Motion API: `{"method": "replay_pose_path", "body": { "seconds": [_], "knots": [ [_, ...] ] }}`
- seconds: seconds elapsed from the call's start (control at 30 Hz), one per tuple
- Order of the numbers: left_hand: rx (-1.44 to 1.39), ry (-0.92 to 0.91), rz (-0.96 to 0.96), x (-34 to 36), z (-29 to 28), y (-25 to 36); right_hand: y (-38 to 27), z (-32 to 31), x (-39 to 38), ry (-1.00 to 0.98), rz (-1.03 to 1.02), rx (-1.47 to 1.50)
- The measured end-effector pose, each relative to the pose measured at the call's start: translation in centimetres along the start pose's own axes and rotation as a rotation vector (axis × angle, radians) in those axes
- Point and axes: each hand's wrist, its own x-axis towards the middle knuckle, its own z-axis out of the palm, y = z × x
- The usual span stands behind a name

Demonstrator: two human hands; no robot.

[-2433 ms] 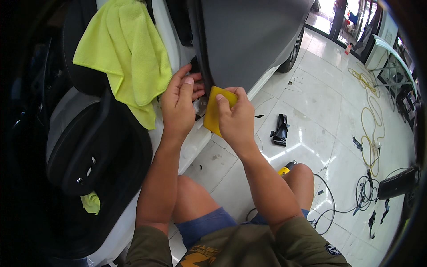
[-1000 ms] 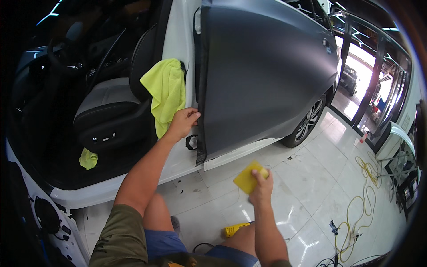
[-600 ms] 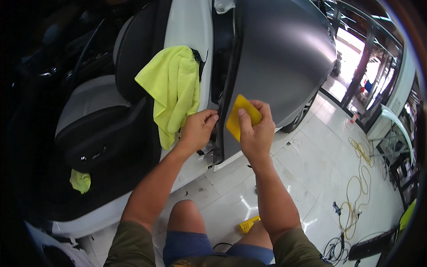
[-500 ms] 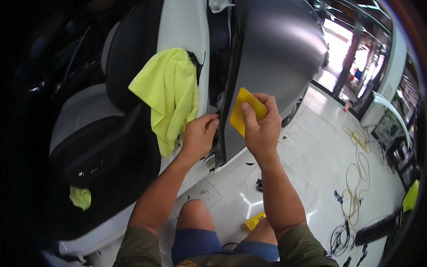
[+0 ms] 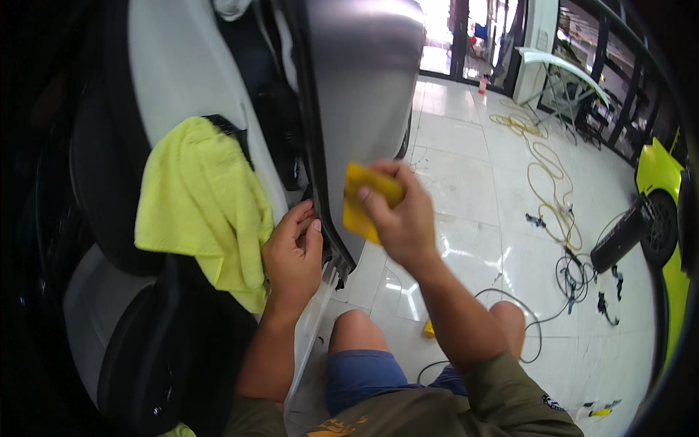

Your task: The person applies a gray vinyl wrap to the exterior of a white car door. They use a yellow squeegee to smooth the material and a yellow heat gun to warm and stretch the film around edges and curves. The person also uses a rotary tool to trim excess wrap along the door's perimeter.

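Observation:
A yellow flat squeegee card [image 5: 358, 211] is gripped between the thumb and fingers of my right hand [image 5: 404, 215], beside the grey outer face of the open car door [image 5: 357, 95]. My left hand [image 5: 293, 255] has its fingers curled at the door's dark rear edge [image 5: 318, 167], thumb beside them; whether a film edge is pinched there cannot be made out. A lime-yellow microfibre cloth [image 5: 200, 204] hangs over the white door pillar [image 5: 178, 73], just left of my left hand.
Black and grey car seats [image 5: 109, 182] lie to the left. Yellow hose [image 5: 553, 175] and black cables [image 5: 571, 280] lie on the white tiled floor [image 5: 459, 182]. A black cylinder [image 5: 619, 237] and a lime-yellow car [image 5: 673, 269] are at right; a white panel [image 5: 564, 65] rests on a stand.
My view has swung to the right, so the door and cloth appear further left. The squeegee stays in my right hand, blurred now; my left hand stays at the door edge.

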Motion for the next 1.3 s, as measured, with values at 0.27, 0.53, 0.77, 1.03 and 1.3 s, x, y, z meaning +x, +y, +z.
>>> {"method": "replay_pose_path", "body": {
  "seconds": [0.27, 0.53, 0.77, 1.03, 1.3],
  "knots": [
    [-0.112, 0.091, 0.070, -0.5, 0.5, -0.1, 2.9, 3.5, -3.9, 0.019, -0.082, 0.035],
    [0.005, 0.243, 0.081, 0.2, 2.6, 0.4, 3.5, 4.8, -3.1, 0.088, -0.262, -0.058],
    [0.124, 0.180, 0.248, 0.2, 1.8, -0.4, 4.3, 4.5, -2.4, 0.048, -0.226, 0.029],
    [-0.072, 0.178, 0.128, 0.2, 1.1, 0.0, 5.1, 1.5, -3.8, -0.089, 0.209, 0.360],
    [0.039, 0.155, 0.103, 0.6, 1.5, 0.5, 6.2, 3.3, -5.8, -0.040, 0.004, 0.144]
  ]
}}
